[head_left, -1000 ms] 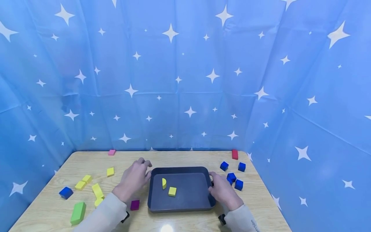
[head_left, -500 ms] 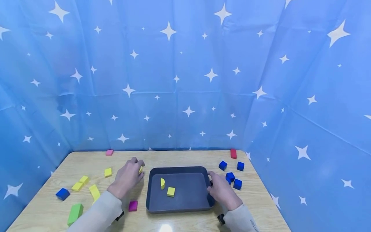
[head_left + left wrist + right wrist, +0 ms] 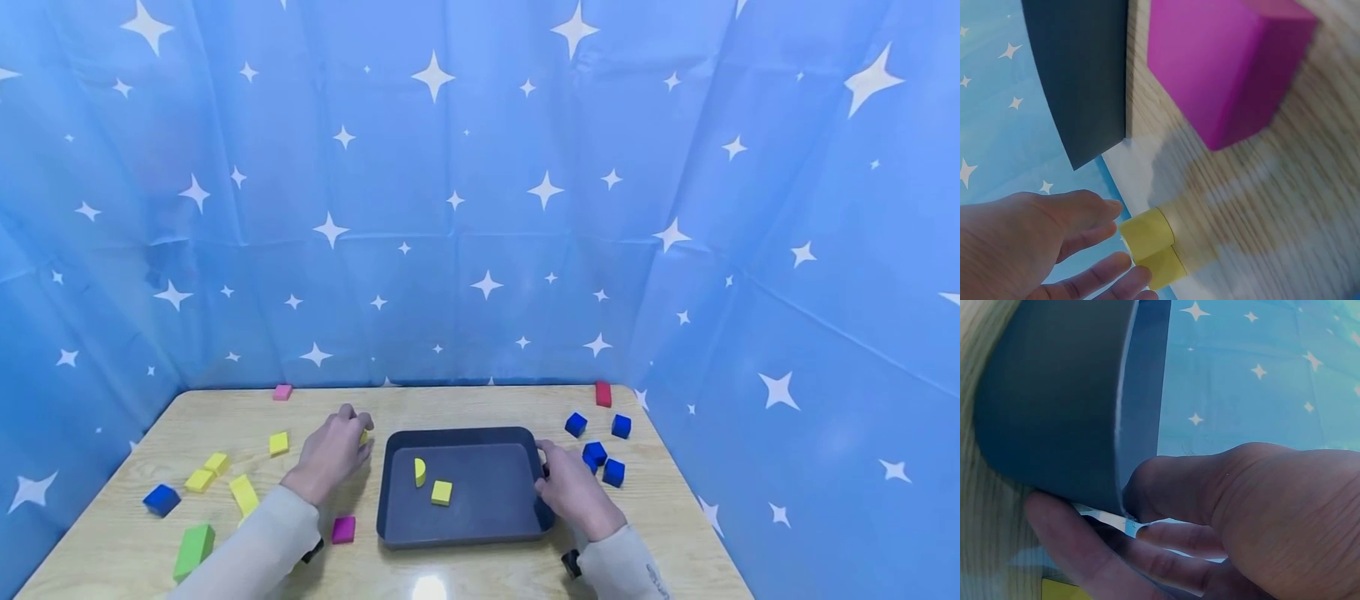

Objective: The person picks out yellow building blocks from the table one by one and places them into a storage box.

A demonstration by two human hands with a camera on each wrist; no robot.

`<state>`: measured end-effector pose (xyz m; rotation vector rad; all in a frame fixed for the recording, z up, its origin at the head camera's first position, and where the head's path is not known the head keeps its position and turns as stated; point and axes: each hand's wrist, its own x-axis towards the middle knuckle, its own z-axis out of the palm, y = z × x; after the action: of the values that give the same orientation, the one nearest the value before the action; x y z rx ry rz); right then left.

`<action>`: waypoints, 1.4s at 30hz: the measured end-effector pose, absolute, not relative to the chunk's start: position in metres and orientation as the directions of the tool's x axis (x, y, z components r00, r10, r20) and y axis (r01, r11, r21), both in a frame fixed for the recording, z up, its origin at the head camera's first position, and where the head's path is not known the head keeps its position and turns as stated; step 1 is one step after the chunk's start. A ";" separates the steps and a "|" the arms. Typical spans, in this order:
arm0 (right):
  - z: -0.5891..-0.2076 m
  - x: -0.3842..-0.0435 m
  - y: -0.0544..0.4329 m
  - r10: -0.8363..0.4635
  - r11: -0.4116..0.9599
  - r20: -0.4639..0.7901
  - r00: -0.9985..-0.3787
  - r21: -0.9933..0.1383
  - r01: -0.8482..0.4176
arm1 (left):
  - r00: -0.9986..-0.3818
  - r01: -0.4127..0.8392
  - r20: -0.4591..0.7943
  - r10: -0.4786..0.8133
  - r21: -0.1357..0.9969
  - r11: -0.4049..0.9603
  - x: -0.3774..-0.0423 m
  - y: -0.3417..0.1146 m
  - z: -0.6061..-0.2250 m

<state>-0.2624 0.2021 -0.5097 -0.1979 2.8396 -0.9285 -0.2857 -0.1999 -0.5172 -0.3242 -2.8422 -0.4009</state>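
The dark grey tray [image 3: 480, 533] lies on the table holding a yellow half-round block [image 3: 420, 472] and a yellow square block [image 3: 442, 493]. My right hand [image 3: 576, 492] grips its right rim, thumb over the edge and fingers outside and below, as the right wrist view shows. Left of the tray, my left hand [image 3: 330, 457] has thumb and fingers about a yellow block [image 3: 1147, 234], close over the table. A second yellow piece [image 3: 1165, 269] shows against it in the left wrist view. The magenta block [image 3: 343, 529] lies below this hand.
Several yellow blocks [image 3: 243, 495], a blue cube [image 3: 161, 500] and a green block [image 3: 194, 552] lie at left. A pink block [image 3: 282, 392] is at the back. Several blue cubes [image 3: 613, 472] and a red block [image 3: 603, 394] are at right. A starry curtain [image 3: 480, 208] stands behind.
My left hand has moved left, away from the tray's rim, and a yellow block now shows between its fingers. The right hand keeps its grip on the tray. The head view has shifted slightly.
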 end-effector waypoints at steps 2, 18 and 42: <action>-0.509 -0.263 0.202 -0.166 0.805 -0.099 -0.981 -0.588 -0.077 | -0.939 0.261 0.285 0.190 0.235 0.936 -0.288 -0.200 -0.517; -0.507 -0.264 0.201 -0.160 0.809 -0.107 -0.981 -0.583 -0.068 | -0.948 0.257 0.249 0.200 0.224 0.940 -0.294 -0.197 -0.518; -0.507 -0.262 0.201 -0.144 0.811 -0.114 -0.983 -0.583 -0.051 | -0.967 0.236 0.163 0.198 0.272 0.933 -0.290 -0.198 -0.518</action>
<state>-0.2617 0.2011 -0.5069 -0.1542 2.8427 -0.9094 -0.2898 -0.1976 -0.5178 -0.3335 -2.9569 -0.4403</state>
